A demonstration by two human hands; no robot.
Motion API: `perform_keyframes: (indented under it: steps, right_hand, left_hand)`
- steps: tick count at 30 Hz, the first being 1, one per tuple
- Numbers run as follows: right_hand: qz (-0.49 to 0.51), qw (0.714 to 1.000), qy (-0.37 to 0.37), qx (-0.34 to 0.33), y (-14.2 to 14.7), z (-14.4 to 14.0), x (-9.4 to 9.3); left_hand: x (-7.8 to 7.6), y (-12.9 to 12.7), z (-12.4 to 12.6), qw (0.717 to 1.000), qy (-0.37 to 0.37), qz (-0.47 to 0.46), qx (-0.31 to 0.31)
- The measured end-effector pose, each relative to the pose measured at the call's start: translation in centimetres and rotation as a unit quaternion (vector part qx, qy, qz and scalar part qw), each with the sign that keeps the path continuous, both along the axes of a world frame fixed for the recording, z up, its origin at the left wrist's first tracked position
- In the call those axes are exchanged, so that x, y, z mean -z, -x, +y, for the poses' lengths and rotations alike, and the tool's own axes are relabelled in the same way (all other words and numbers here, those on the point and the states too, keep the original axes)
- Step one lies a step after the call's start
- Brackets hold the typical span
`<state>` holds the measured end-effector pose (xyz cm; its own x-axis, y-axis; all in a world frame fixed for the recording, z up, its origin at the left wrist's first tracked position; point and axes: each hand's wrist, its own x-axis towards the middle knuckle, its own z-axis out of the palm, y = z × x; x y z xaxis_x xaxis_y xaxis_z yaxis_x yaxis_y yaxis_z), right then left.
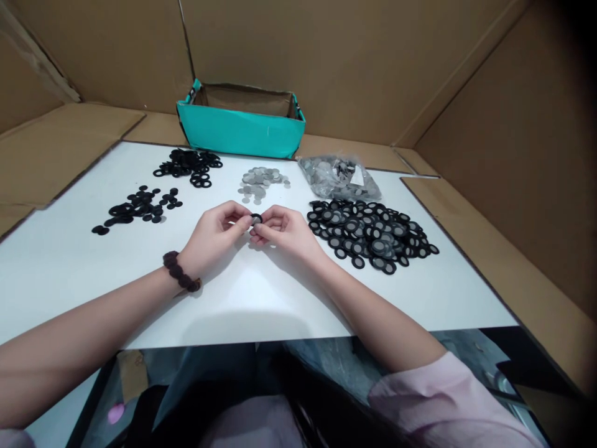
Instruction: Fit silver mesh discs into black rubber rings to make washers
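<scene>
Both hands meet over the middle of the tabletop (69, 261), just in front of the grey discs (259, 182). The left hand (215, 231) and right hand (285, 229) each pinch one small black ring (256, 219) between fingertips, the grip closed on its rim, steadying it from both sides. Finished rings (370, 235) lie right of the discs, plain ones (189, 165) left.

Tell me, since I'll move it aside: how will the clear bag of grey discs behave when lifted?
The bag looks thin and slumped, so it likely sags floppily. Packed with many discs, it is probably heavy for its size. The film may be slippery.
</scene>
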<state>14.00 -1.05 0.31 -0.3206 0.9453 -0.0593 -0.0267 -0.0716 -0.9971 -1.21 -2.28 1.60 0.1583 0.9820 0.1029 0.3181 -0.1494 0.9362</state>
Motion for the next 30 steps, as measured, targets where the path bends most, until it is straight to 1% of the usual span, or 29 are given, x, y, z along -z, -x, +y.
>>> perform_keyframes:
  steps: [3,6,9,12,14,16,18,20,23,26,28,30]
  right_hand:
    - [-0.039,0.999,0.000,-0.027,-0.2,-0.1,-0.2]
    - [-0.055,0.997,-0.016,-0.059,-0.5,0.0,-0.1]
    - [-0.064,0.994,-0.039,-0.075,-0.7,0.2,0.1]
    - [-0.073,0.992,-0.061,-0.088,-0.7,0.4,0.0]
    - [-0.061,0.992,-0.086,-0.069,-0.8,0.5,-0.2]
    - [-0.054,0.992,-0.113,-0.032,-1.0,0.7,-0.3]
    - [-0.068,0.989,-0.135,-0.005,-1.2,0.7,-0.2]
    - [-0.090,0.984,-0.157,0.005,-1.5,0.8,0.0]
    - [-0.118,0.977,-0.178,0.005,-1.6,0.7,0.3]
    - [-0.132,0.976,-0.174,0.007,-1.5,0.7,0.5]
    - [-0.129,0.978,-0.165,0.012,-1.4,0.8,0.6]
    - [-0.110,0.985,-0.134,0.010,-1.2,0.9,0.7]
  left_hand:
    - [0.2,0.0,-0.1,0.999,-0.016,0.039,0.023]
    - [0.1,0.2,0.2,0.997,0.006,0.052,0.049]
    - [-0.8,0.8,1.0,0.990,0.044,0.088,0.100]
    - [-2.2,1.2,2.2,0.968,0.058,0.161,0.186]
    - [-2.8,1.0,2.8,0.962,0.054,0.151,0.222]
    - [-2.9,0.6,3.2,0.971,0.049,0.100,0.210]
    - [-2.4,0.1,3.3,0.982,0.045,0.064,0.174]
    - [-1.7,-0.2,3.2,0.987,0.033,0.048,0.153]
    - [-1.0,-0.2,3.0,0.989,0.011,0.057,0.134]
    - [-0.6,-0.2,2.7,0.991,0.000,0.087,0.101]
    - [-0.4,-0.2,2.6,0.990,-0.001,0.104,0.095]
    - [-0.3,-0.3,2.4,0.988,-0.008,0.121,0.098]
